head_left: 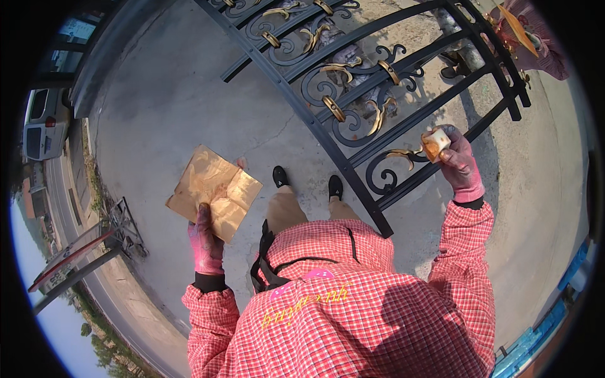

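Observation:
My left hand (206, 246), in a pink glove with dark stains, grips a flat piece of cardboard (196, 173) by its near edge. Shiny gold paint is smeared over the cardboard. On the right, my gloved right hand (463, 169) pinches a small white sponge (438, 140) whose face is stained gold-orange. That sponge is over the near end of a black metal fence panel (343, 165); whether it touches the bars I cannot tell. The panel has curled scrolls, gold-coloured leaves (379, 118) and gold collars (333, 108).
Another person's sleeve (549, 53) and a gold-smeared flat piece (518, 30) show at the far right end of the panel. Beneath lies grey concrete (157, 120). A parked silver van (45, 123) and a leaning sign (72, 255) are at the left.

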{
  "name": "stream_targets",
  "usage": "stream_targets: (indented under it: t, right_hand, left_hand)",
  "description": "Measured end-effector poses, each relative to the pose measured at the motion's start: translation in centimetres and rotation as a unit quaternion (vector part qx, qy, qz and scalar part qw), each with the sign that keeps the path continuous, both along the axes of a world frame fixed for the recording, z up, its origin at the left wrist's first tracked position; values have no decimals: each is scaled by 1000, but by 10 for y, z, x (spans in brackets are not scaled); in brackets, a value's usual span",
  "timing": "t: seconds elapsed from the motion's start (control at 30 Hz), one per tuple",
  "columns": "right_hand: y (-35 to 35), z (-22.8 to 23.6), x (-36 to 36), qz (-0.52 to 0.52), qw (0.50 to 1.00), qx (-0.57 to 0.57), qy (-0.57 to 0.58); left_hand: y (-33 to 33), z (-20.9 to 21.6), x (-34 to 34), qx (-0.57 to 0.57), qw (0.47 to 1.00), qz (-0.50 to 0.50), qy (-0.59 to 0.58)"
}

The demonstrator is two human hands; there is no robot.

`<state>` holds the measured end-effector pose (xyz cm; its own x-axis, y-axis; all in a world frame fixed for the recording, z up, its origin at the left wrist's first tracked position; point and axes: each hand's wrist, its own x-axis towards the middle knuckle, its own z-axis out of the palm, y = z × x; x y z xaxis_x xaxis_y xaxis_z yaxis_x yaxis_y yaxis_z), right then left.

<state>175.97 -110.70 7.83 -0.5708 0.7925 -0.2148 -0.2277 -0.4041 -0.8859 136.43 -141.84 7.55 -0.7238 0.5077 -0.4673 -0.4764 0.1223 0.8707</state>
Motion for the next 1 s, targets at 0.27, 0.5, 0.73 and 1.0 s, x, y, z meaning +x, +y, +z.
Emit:
stream_targets:
  t: [0.27,0.5,0.73,1.0]
  right_hand:
    - [-52,106,-86,163,890,108,413]
    - [-54,123,-217,20,948,131,290]
    - [1,224,-228,-7,768,312,559]
    - [31,171,-339,138,840,277,445]
  left_hand:
    - [7,-6,-66,25,1000,12,-8]
    - [8,-28,-153,55,997,27,-35]
    - [16,-2,-258,87,996,12,-21]
    - [64,-1,-316,90,993,26,-73]
